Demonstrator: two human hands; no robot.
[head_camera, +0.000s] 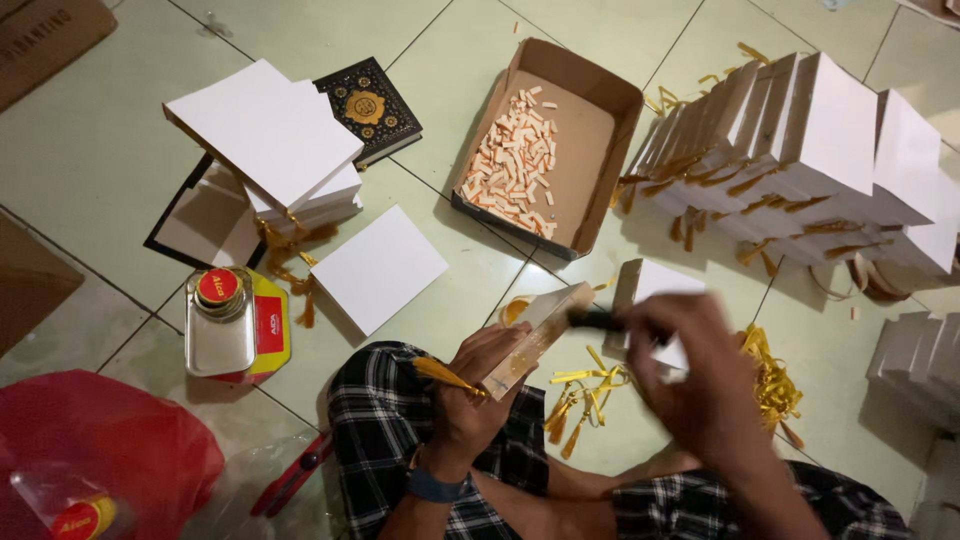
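My left hand (478, 385) holds a small white booklet cover (540, 332) tilted on edge, with a gold tassel (445, 375) pinched under its thumb. My right hand (690, 375), blurred, grips a dark-handled brush (597, 319) whose tip touches the cover's inner face. Both hands hover above my checked trousers (385, 410) as I sit on the tiled floor. A white card (660, 290) lies just beyond the right hand.
A cardboard tray (600, 95) of small orange-white strips sits ahead. Rows of white booklets with gold tassels (800, 150) stand at right. At left are a stack of white covers (270, 135), a black ornate book (368, 105), a glue tin (222, 320), red-handled scissors (295, 478) and a red bag (100, 450).
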